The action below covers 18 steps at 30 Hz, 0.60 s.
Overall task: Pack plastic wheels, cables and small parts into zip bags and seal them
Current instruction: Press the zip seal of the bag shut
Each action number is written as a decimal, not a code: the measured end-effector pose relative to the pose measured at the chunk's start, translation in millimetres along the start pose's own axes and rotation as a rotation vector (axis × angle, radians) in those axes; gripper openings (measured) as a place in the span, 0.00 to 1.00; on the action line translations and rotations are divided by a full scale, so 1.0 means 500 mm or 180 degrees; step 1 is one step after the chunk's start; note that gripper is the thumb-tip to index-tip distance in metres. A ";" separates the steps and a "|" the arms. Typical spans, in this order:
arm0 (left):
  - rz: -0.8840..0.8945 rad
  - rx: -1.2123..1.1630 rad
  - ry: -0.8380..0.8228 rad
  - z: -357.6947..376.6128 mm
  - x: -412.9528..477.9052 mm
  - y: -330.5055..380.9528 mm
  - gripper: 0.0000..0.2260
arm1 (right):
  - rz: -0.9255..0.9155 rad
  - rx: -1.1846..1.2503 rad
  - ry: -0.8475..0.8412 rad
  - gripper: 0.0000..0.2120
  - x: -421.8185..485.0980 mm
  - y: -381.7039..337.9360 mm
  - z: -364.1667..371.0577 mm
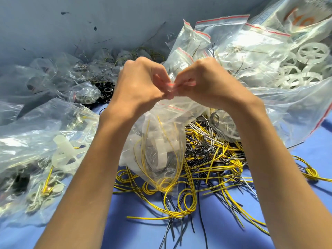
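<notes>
A clear zip bag (158, 151) with a red strip hangs at the centre, holding a yellow cable loop, white plastic parts and small dark pieces. My left hand (138, 83) and my right hand (208, 81) both pinch its top strip, fingertips meeting at the middle of the seal. Under the bag lies a tangle of yellow, black and grey cables (212, 159) on the blue table (233, 236). White plastic wheels (303, 65) fill a large bag at the right.
Empty zip bags (224, 38) with red strips pile up behind my hands. At the left lie filled bags (45, 159) with washers, screws and a white part. A grey wall (89, 24) closes the back.
</notes>
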State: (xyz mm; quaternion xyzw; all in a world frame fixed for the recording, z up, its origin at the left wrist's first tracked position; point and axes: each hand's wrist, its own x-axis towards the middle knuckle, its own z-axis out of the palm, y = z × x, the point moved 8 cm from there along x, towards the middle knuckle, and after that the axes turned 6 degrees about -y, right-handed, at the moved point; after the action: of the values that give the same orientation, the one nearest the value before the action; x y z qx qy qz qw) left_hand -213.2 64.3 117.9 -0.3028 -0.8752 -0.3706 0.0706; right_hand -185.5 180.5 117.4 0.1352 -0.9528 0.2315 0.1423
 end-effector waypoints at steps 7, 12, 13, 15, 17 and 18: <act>0.0069 0.0733 -0.0053 -0.021 -0.009 0.049 0.08 | -0.0059 -0.0329 0.0256 0.02 -0.001 -0.019 -0.029; 0.0048 0.0759 0.0232 -0.021 -0.012 0.050 0.13 | -0.0103 -0.0562 0.0509 0.06 0.001 -0.032 -0.034; 0.0053 0.0693 0.0240 -0.019 -0.011 0.046 0.11 | -0.0078 -0.0538 0.0528 0.06 0.000 -0.030 -0.036; 0.0068 0.0606 0.0297 -0.019 -0.009 0.037 0.07 | -0.0066 -0.0335 0.0488 0.05 -0.002 -0.022 -0.040; 0.0049 0.0478 0.0313 -0.021 -0.003 0.024 0.03 | -0.0050 -0.0086 0.0453 0.05 -0.004 -0.011 -0.045; 0.0027 0.0408 0.0292 -0.023 0.001 0.015 0.05 | -0.0037 0.0000 0.0449 0.05 -0.006 -0.004 -0.048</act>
State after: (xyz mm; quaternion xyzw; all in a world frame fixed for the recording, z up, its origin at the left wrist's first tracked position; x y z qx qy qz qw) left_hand -210.1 60.6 131.0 -0.2840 -0.8917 -0.3269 0.1314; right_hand -176.9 190.9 137.4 0.1240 -0.9396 0.2397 0.2104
